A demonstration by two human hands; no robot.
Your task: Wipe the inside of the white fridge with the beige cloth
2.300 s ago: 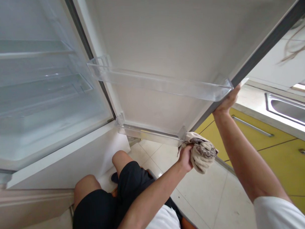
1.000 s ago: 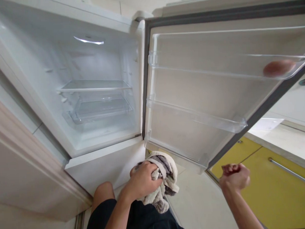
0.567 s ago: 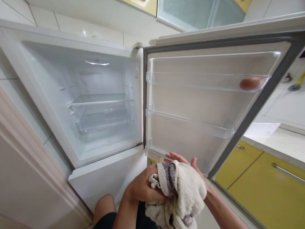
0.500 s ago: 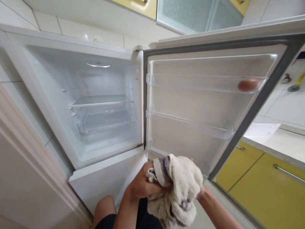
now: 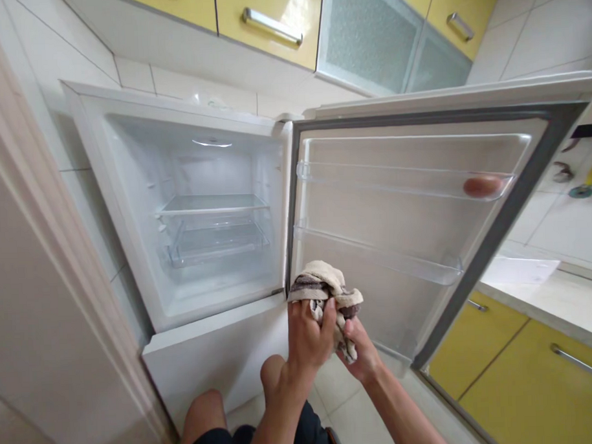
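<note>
A bunched cream cloth [image 5: 322,286] with grey stripes is held in front of the open fridge door [image 5: 423,237]. My left hand [image 5: 307,335] is wrapped over it from the near side. My right hand [image 5: 357,347] grips its lower right end. Both hands are close together, just below the door's middle clear shelf [image 5: 399,257]. One brown egg [image 5: 482,186] lies at the right end of the door's upper shelf. The fridge's inside [image 5: 203,212] shows bare glass shelves and a clear drawer.
Yellow wall cabinets [image 5: 269,19] and frosted glass doors hang above the fridge. Yellow base cabinets [image 5: 534,375] with a pale countertop [image 5: 551,291] stand to the right. My bare knees [image 5: 244,392] are below, over a tiled floor. A beige panel runs down the left edge.
My right hand let go of the door's edge and came down to the cloth. The cloth has been gathered tighter in both hands and lifted up against the door. The view tilted upward.
</note>
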